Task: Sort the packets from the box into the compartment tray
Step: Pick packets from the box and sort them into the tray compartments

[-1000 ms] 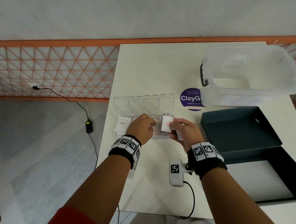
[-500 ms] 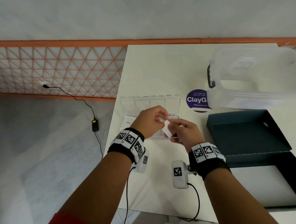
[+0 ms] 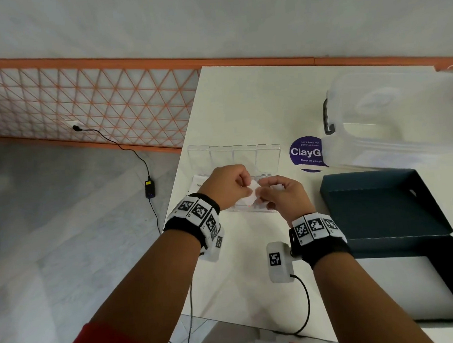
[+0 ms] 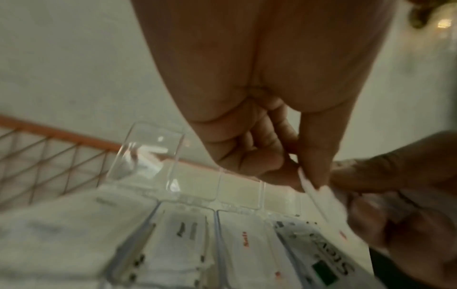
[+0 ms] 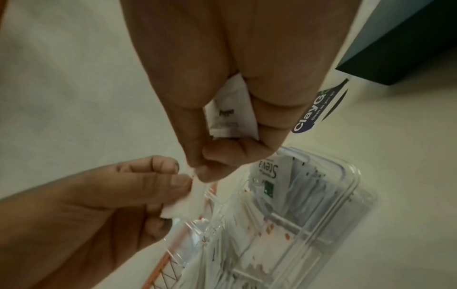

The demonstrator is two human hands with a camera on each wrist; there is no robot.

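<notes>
A small white packet (image 3: pixel 254 190) with red print hangs just above the clear compartment tray (image 3: pixel 234 157), pinched from both sides. My left hand (image 3: pixel 243 185) pinches its upper edge between thumb and forefinger (image 4: pixel 315 172). My right hand (image 3: pixel 264 194) pinches the other end (image 5: pixel 197 173) and also keeps a second white packet (image 5: pixel 231 117) with dark print tucked in its curled fingers. The tray's lid stands open at the far side. Its compartments hold packets: a red-lettered one (image 4: pixel 245 240) and a green-marked one (image 4: pixel 321 260).
The dark blue box (image 3: pixel 379 208) lies open on the white table to the right of my hands. Behind it stands a large translucent tub (image 3: pixel 398 117) beside a round purple sticker (image 3: pixel 304 154). The table's left edge (image 3: pixel 182 158) runs close to the tray.
My left hand has risen from the tray and taken hold of the packet that my right hand was holding. Both hands now meet on it over the tray's middle.
</notes>
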